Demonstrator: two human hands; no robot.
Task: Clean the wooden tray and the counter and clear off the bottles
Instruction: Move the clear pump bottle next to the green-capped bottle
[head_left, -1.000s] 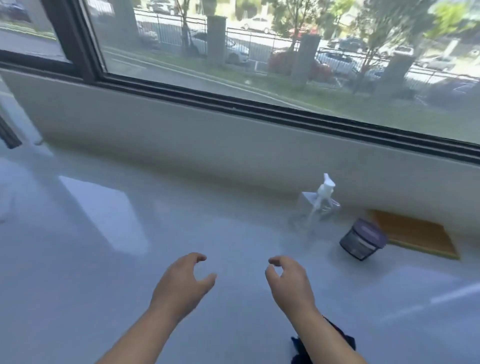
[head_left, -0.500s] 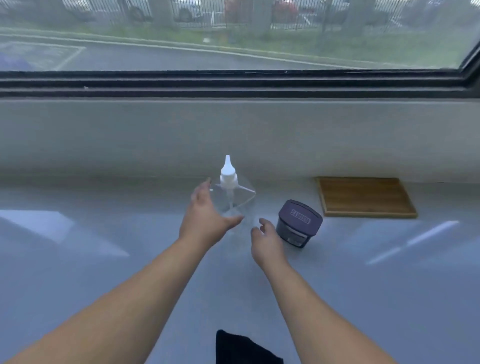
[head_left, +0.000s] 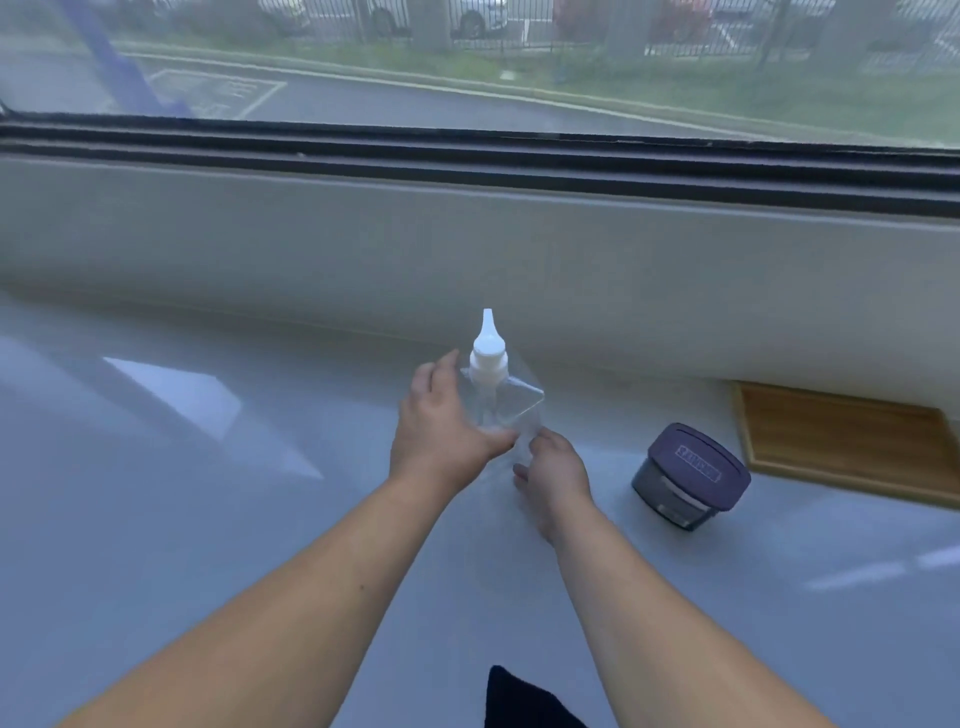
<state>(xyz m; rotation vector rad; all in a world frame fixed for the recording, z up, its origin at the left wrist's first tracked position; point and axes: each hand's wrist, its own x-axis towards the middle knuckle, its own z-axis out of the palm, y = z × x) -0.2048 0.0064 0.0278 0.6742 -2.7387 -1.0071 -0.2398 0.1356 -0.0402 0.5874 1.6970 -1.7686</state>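
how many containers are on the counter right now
2: a clear pump bottle between both hands near the wall, and a dark lidded jar to its right beside the wooden tray.

left hand (head_left: 441, 431) – spread, reaching forward | right hand (head_left: 556, 475) – lower, fingers curled

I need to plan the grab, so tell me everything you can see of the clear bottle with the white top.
The clear bottle looks like see-through plastic with flat, angular shoulders and a white cap ending in a tapered nozzle. It stands upright on the pale counter near the back wall. The left hand wraps its left side; the right hand sits at its lower right, apparently touching. Contents cannot be made out.
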